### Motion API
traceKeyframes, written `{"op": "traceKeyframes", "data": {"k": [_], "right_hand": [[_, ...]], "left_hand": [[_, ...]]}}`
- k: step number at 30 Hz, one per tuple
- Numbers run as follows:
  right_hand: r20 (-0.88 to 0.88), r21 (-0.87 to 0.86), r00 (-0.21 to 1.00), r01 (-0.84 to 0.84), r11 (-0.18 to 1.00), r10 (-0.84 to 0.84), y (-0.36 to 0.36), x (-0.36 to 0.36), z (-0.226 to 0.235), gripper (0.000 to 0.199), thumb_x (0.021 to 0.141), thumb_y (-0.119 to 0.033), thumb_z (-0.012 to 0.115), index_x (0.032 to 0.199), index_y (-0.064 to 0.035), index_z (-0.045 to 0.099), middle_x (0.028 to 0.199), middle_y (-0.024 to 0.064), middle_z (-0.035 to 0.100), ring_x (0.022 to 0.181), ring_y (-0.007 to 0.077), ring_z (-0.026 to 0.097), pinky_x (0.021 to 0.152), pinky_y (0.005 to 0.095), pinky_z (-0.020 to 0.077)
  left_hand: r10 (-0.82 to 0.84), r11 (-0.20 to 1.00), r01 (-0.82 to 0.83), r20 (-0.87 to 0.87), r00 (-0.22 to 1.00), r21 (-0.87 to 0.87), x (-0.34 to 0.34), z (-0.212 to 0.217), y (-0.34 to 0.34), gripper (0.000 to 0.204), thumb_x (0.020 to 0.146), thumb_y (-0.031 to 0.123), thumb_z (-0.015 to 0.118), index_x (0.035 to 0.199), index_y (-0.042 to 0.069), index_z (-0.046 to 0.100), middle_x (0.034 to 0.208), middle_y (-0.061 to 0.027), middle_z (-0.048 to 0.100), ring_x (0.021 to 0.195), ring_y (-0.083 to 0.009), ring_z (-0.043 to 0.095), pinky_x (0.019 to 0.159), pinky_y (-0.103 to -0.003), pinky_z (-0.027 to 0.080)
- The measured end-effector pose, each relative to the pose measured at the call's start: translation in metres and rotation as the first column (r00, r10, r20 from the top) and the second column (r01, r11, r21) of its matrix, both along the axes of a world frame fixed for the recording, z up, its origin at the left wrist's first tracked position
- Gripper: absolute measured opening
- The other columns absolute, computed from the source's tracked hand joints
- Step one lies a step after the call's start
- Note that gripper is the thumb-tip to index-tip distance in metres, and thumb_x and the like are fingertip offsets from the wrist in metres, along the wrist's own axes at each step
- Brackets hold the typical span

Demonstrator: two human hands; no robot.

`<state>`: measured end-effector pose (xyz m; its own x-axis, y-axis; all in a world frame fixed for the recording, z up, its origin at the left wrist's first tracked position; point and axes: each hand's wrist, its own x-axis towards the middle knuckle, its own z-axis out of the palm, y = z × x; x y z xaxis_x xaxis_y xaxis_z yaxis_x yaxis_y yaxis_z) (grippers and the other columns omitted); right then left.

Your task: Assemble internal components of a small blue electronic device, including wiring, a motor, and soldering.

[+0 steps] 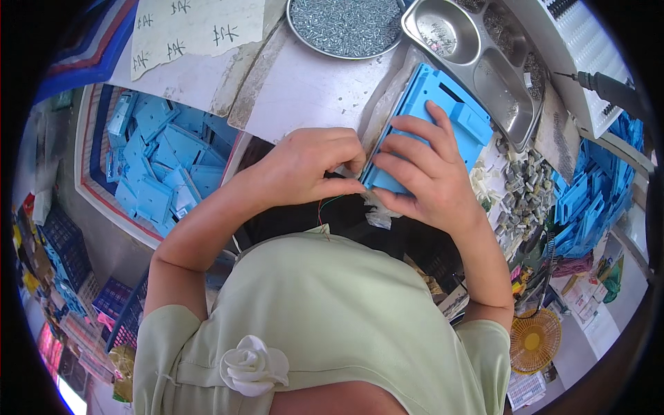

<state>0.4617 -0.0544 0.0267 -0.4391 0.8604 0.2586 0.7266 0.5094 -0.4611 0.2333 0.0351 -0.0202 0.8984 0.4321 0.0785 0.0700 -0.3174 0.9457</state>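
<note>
A flat, light-blue plastic casing (453, 93) with a raised block and a dark slot lies tilted at the table's near edge. My right hand (429, 169) grips it, fingers spread across its face and thumb at its near edge. My left hand (321, 162) is closed in a pinch beside the casing's lower left corner. Whatever its fingertips hold is hidden. Thin red and green wires (329, 202) hang below the left thumb. Under my hands is a crumpled piece of clear plastic (379, 213).
A round tray (346, 31) of small screws and a steel compartment tray (508, 76) stand at the back. Blue casings fill a lined box (90, 169) on the left; more blue parts (588, 200) pile at right beside small metal pieces (522, 187). An electric screwdriver (602, 86) hangs at far right.
</note>
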Motion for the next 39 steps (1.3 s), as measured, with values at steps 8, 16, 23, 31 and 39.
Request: {"op": "traceKeyframes", "data": {"k": [8, 16, 23, 31, 39], "right_hand": [[0.051, -0.039, 0.998, -0.02, 0.999, 0.022, 0.005, -0.005, 0.0, 0.048, 0.066, -0.024, 0.084, 0.108, -0.0097, 0.066, 0.115, 0.0064, 0.061, 0.121, 0.0306, 0.055, 0.113, 0.0616, 0.0376], [-0.065, -0.066, 0.996, 0.054, 0.996, -0.058, 0.008, -0.003, 0.012, 0.05, 0.07, -0.026, 0.084, 0.112, -0.0084, 0.063, 0.116, 0.0102, 0.059, 0.118, 0.0326, 0.053, 0.108, 0.056, 0.0409], [0.005, 0.183, 0.979, 0.199, 0.963, -0.204, 0.108, 0.012, 0.036, 0.007, 0.081, -0.013, 0.075, 0.087, -0.009, 0.074, 0.081, 0.0063, 0.07, 0.081, 0.027, 0.064, 0.078, 0.0444, 0.0519], [0.5, 0.05, 0.849, 0.168, 0.984, -0.17, 0.183, 0.003, -0.004, 0.012, 0.085, -0.024, 0.073, 0.091, -0.0145, 0.076, 0.093, 0.0015, 0.07, 0.101, 0.0248, 0.062, 0.092, 0.0419, 0.0466], [0.426, 0.143, 0.873, 0.195, 0.97, -0.238, 0.177, 0.018, -0.005, 0.018, 0.081, -0.023, 0.073, 0.093, -0.0098, 0.075, 0.095, 0.0084, 0.072, 0.101, 0.0305, 0.062, 0.095, 0.049, 0.0452]], "left_hand": [[-0.089, 0.995, 0.09, 0.033, 0.996, -0.039, -0.004, -0.001, 0.008, 0.03, 0.077, 0.013, 0.086, 0.091, 0.007, 0.061, 0.082, -0.0045, 0.055, 0.065, -0.0181, 0.052, 0.057, -0.031, 0.044], [0.277, 0.949, -0.285, 0.079, 0.958, 0.137, 0.001, 0.033, 0.072, 0.015, 0.085, 0.008, 0.076, 0.097, 0.005, 0.068, 0.093, -0.0047, 0.065, 0.08, -0.0169, 0.063, 0.07, -0.027, 0.05], [0.432, 0.538, -0.157, -0.111, 0.895, 0.828, 0.027, 0.012, 0.139, 0.016, 0.083, 0.023, 0.075, 0.09, 0.009, 0.075, 0.089, -0.0059, 0.067, 0.094, -0.0276, 0.064, 0.084, -0.045, 0.049], [0.447, 0.565, -0.262, -0.023, 0.894, 0.782, 0.036, 0.013, 0.145, 0.017, 0.088, 0.023, 0.071, 0.083, 0.007, 0.073, 0.082, -0.0071, 0.069, 0.085, -0.0293, 0.066, 0.077, -0.046, 0.049], [0.339, 0.861, -0.299, -0.027, 0.94, 0.412, 0.044, 0.032, 0.121, 0.02, 0.091, 0.014, 0.072, 0.083, -0.001, 0.065, 0.079, -0.0095, 0.06, 0.071, -0.0217, 0.057, 0.067, -0.034, 0.047]]}}
